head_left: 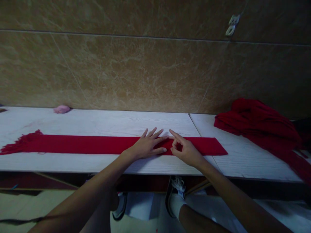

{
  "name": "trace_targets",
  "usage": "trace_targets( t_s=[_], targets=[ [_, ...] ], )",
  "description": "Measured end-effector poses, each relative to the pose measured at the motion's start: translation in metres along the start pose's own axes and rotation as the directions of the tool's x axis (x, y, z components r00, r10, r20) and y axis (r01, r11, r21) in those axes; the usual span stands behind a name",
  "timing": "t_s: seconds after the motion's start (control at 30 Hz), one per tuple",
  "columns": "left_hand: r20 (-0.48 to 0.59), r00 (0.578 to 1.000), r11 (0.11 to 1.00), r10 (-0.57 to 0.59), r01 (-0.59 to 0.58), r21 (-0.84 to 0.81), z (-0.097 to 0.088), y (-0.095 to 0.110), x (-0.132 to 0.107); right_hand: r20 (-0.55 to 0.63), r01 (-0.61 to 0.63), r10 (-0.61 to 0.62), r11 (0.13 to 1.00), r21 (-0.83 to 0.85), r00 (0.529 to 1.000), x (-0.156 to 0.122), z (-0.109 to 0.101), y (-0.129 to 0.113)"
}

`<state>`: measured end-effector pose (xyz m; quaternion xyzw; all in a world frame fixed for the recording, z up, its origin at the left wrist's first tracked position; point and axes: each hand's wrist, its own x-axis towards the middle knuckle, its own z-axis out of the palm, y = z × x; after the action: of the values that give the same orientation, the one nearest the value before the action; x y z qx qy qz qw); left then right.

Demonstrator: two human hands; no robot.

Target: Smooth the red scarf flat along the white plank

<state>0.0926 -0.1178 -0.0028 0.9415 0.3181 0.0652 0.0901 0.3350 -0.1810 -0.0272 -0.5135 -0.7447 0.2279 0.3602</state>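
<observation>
A red scarf (82,144) lies flat in a long, narrow strip on the white tabletop, its fringe (25,142) spread at the left end. My left hand (148,145) rests on the strip with fingers spread and palm down, holding nothing. Close beside it, my right hand (183,149) is over the scarf. Its index finger is stretched out, while the thumb and another finger curl together in a pinch. Anything between those fingertips is too small to make out. The strip's plain right end (213,146) extends past my right hand.
A heap of red cloth (259,124) lies at the right, trailing over the table's front edge. A small pink object (62,109) sits by the marbled wall (136,71). A white fitting (232,25) hangs on the wall. The white table (80,163) has a seam towards the right.
</observation>
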Motion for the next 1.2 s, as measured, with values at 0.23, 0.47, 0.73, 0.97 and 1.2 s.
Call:
trace_targets(
  t_s=[0.23,0.47,0.73,0.97,1.2],
  targets=[
    [0.084,0.996,1.000,0.026,-0.025,-0.013,0.009,-0.015,0.006,0.089,-0.015,0.003,0.992,0.128,0.996,-0.007,0.003,0.007],
    [0.109,0.994,1.000,0.027,-0.026,-0.017,0.009,-0.017,0.007,0.184,-0.091,0.055,0.978,0.190,0.981,-0.010,-0.007,0.008],
    [0.110,0.994,1.000,-0.001,0.002,-0.011,0.012,-0.015,0.007,0.169,-0.068,0.023,0.962,0.265,0.985,-0.006,-0.011,0.019],
    [0.140,0.990,0.999,-0.006,0.011,-0.035,0.005,-0.012,0.006,0.118,-0.060,0.044,0.989,0.136,0.992,-0.004,-0.017,0.011],
    [0.107,0.993,0.998,0.053,-0.050,-0.026,0.001,0.010,0.021,0.124,0.054,-0.007,0.925,-0.376,0.992,0.002,-0.043,0.025]
  ],
)
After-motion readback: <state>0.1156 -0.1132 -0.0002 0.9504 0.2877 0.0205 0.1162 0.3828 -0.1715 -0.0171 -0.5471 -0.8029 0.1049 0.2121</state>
